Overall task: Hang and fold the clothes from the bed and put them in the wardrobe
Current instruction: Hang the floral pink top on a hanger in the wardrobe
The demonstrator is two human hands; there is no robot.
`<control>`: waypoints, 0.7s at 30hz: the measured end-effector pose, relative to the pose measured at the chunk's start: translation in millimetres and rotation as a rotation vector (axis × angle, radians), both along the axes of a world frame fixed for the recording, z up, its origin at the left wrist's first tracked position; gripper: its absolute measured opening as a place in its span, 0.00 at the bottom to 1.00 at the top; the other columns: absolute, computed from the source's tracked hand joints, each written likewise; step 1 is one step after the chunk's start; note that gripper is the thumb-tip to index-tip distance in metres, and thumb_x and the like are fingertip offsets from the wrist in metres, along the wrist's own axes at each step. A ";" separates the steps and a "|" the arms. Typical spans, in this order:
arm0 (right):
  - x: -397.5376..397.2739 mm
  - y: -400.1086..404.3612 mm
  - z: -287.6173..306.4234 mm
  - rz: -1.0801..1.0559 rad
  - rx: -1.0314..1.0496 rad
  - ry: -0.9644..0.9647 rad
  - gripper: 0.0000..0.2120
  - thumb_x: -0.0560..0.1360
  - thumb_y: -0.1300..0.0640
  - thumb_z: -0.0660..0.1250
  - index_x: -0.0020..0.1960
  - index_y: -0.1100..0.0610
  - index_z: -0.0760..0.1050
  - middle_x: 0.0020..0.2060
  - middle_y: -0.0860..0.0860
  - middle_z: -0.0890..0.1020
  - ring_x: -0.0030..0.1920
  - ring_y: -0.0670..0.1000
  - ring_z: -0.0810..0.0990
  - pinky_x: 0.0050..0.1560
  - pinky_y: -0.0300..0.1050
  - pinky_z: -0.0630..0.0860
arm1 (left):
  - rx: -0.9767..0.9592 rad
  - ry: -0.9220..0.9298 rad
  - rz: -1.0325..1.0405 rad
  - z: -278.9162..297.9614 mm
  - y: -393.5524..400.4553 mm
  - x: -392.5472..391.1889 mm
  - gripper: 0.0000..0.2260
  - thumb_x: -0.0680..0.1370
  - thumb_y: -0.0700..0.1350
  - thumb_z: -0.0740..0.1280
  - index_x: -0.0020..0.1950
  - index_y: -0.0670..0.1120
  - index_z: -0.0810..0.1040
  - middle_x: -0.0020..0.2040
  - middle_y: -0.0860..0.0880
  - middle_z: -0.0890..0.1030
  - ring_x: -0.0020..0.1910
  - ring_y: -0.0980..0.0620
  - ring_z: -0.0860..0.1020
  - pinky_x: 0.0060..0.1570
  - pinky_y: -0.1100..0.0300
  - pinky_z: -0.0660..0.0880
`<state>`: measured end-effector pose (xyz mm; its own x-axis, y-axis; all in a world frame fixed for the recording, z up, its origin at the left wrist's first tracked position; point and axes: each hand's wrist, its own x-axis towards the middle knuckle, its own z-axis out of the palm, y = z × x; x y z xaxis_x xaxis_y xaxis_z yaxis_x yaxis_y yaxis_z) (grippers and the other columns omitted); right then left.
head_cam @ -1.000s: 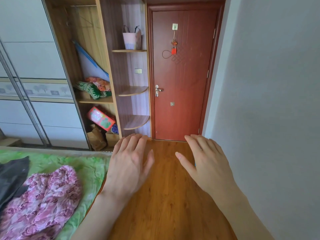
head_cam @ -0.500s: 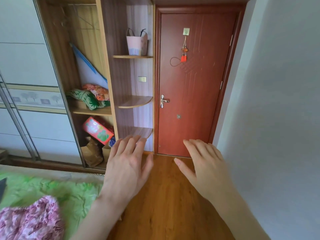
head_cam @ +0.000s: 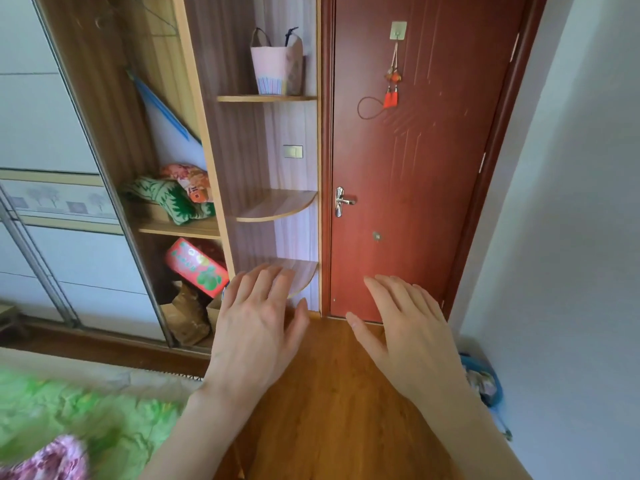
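My left hand (head_cam: 254, 323) and my right hand (head_cam: 408, 330) hover palm down over the wooden floor, fingers straight and spread, holding nothing. A pink floral garment (head_cam: 52, 460) lies at the bottom left on the bed's green cover (head_cam: 86, 407); only its corner shows. The open wardrobe section (head_cam: 114, 133) stands at the left, with a wire hanger (head_cam: 161, 20) on its rail at the top. A green patterned cloth (head_cam: 166, 199) and an orange bundle (head_cam: 192, 180) lie on its middle shelf.
A shut red door (head_cam: 415, 168) faces me, with corner shelves (head_cam: 277, 206) to its left holding a pink paper bag (head_cam: 275, 65). A red box (head_cam: 195, 266) and brown bags sit low in the wardrobe. A grey wall closes the right; a blue-rimmed thing (head_cam: 483, 379) lies at its foot.
The view has tilted upward, so the door and wardrobe fill more of it. The bed and pink garment have slid to the bottom left corner. Both hands stay spread and empty.
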<state>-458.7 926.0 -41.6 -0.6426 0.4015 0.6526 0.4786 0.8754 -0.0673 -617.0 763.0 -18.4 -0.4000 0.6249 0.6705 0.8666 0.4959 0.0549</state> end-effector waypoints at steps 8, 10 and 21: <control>-109.8 130.7 13.2 0.118 0.024 -0.001 0.27 0.82 0.36 0.58 0.70 0.54 0.77 0.63 0.50 0.82 0.63 0.54 0.80 0.66 0.52 0.74 | 0.045 0.007 0.124 11.8 104.9 -95.2 0.17 0.81 0.54 0.61 0.63 0.46 0.79 0.62 0.46 0.82 0.62 0.42 0.80 0.65 0.45 0.75; -136.5 156.8 18.2 0.148 0.028 -0.011 0.29 0.82 0.35 0.56 0.70 0.54 0.76 0.63 0.51 0.81 0.63 0.54 0.80 0.66 0.52 0.74 | 0.062 0.006 0.160 13.6 124.3 -116.5 0.15 0.82 0.52 0.63 0.62 0.45 0.79 0.61 0.46 0.82 0.61 0.42 0.80 0.64 0.46 0.75; -281.9 218.2 24.5 0.420 -0.011 0.017 0.29 0.83 0.35 0.55 0.71 0.55 0.75 0.63 0.51 0.81 0.63 0.55 0.79 0.66 0.53 0.75 | 0.030 -0.008 0.416 8.5 154.6 -214.8 0.17 0.82 0.54 0.63 0.64 0.45 0.80 0.62 0.47 0.82 0.62 0.42 0.80 0.64 0.46 0.74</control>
